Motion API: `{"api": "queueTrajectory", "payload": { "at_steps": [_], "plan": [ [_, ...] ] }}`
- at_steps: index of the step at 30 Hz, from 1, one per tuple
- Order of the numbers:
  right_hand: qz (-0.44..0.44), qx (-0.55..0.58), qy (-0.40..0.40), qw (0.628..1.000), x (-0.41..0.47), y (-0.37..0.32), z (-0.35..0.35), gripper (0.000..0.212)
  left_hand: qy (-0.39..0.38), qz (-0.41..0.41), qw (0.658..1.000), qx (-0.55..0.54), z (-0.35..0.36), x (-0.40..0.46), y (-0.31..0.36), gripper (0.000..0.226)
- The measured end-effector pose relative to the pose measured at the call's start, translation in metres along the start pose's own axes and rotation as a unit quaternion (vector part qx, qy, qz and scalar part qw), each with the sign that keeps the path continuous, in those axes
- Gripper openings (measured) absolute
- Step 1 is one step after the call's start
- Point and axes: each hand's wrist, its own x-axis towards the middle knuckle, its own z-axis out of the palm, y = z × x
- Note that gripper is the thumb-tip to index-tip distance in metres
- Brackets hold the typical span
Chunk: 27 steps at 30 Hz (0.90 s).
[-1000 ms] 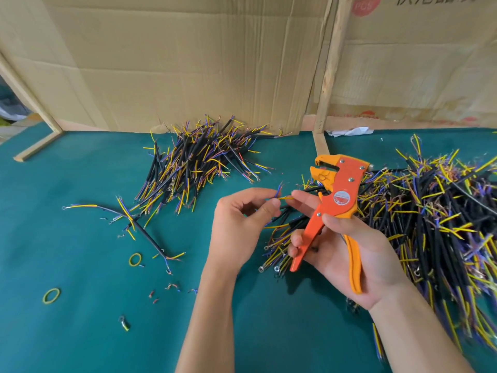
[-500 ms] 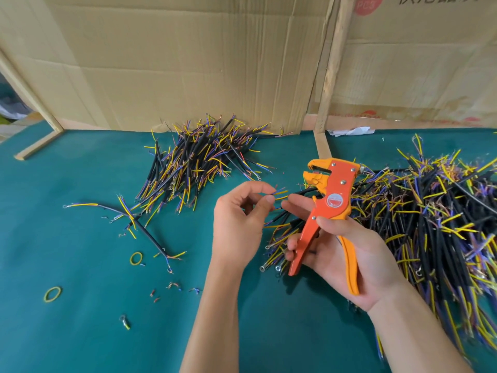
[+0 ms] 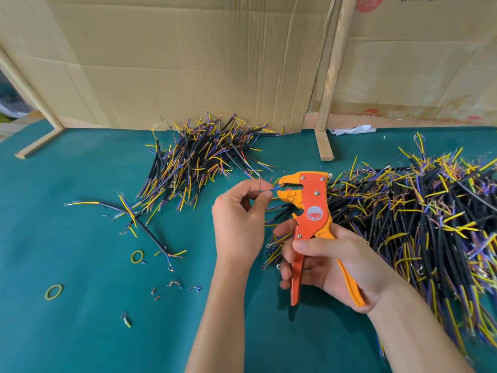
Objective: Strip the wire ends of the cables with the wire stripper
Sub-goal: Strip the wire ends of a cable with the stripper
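Nearest the tabletop's front edge, the right hand [image 3: 330, 262] wraps its fingers and thumb around the two handles of the orange wire stripper [image 3: 312, 211], holding the tool upright with its head pointing toward the tabletop's left side; the handles are spread and the jaws stand apart. Just beside it, the left hand [image 3: 239, 214] pinches a thin blue wire end [image 3: 274, 188] between thumb and forefinger, the other fingers curled loosely. That wire runs nearly level, its long axis aimed from the left fingertips rightward into the gap between the jaws, where its tip appears to sit already, though how deep cannot be told. The squeeze likely falls to the right hand, the left only steadying. Behind the right hand, a large cable heap [image 3: 419, 219] spreads to the right edge; a smaller pile [image 3: 199, 162] lies near the far edge by the cardboard [image 3: 188, 63].
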Motion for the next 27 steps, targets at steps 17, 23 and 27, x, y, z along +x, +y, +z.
{"api": "queueTrajectory", "payload": {
  "at_steps": [17, 23, 27],
  "plan": [
    [0.009, 0.016, 0.018, 1.000, 0.0054, 0.0038, 0.0052, 0.032, -0.010, 0.005, 1.000, 0.014, 0.0025, -0.0002, 0.0015, 0.022],
    [0.000, 0.018, 0.008, 1.000, 0.0040, 0.0026, 0.0048, 0.027, -0.006, 0.005, 1.000, -0.004, 0.0008, -0.0001, 0.0006, 0.017],
    [-0.003, 0.017, 0.007, 1.000, 0.0028, 0.0011, 0.0028, 0.025, 0.001, -0.003, 1.000, -0.004, 0.0011, -0.0003, 0.0007, 0.015]
  ]
}}
